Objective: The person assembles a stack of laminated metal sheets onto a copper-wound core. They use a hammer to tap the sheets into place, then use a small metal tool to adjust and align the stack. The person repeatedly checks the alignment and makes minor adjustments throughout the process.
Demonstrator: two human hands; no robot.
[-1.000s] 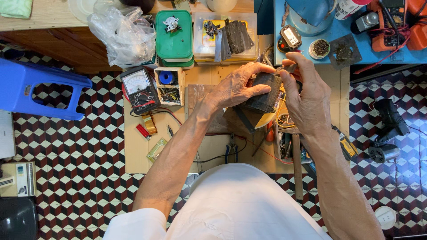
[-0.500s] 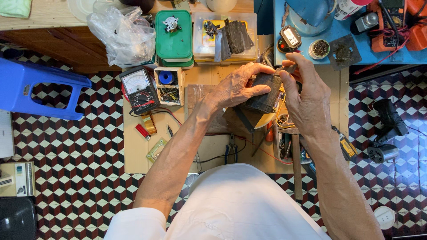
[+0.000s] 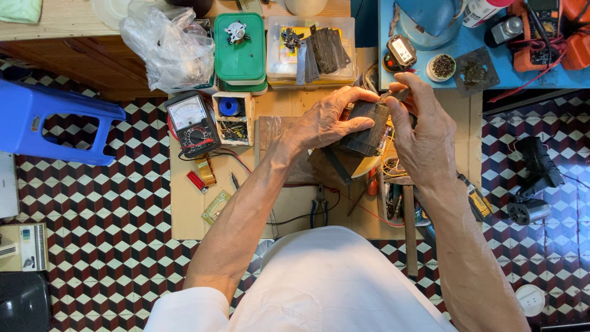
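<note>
My left hand [image 3: 330, 118] grips a dark block of stacked metal plates [image 3: 367, 128] from its left side, thumb under it, fingers over the top. My right hand [image 3: 424, 132] is against the block's right edge, thumb and forefinger pinched on a thin dark plate [image 3: 395, 95] at its top corner. Both hands hover over a low wooden board [image 3: 283, 212] on the floor. Beneath the block a yellowish part and coiled wire show; the rest there is hidden by my hands.
On the board: an analogue multimeter [image 3: 191, 120], a small wooden parts box [image 3: 232, 118], pliers [image 3: 319, 206], a red screwdriver [image 3: 372, 184], a hammer [image 3: 409, 229]. Behind: green lidded boxes [image 3: 239, 49], a clear box with loose dark plates [image 3: 310, 52], a plastic bag [image 3: 166, 49]. Blue stool [image 3: 49, 123] left; blue table [image 3: 479, 55] right.
</note>
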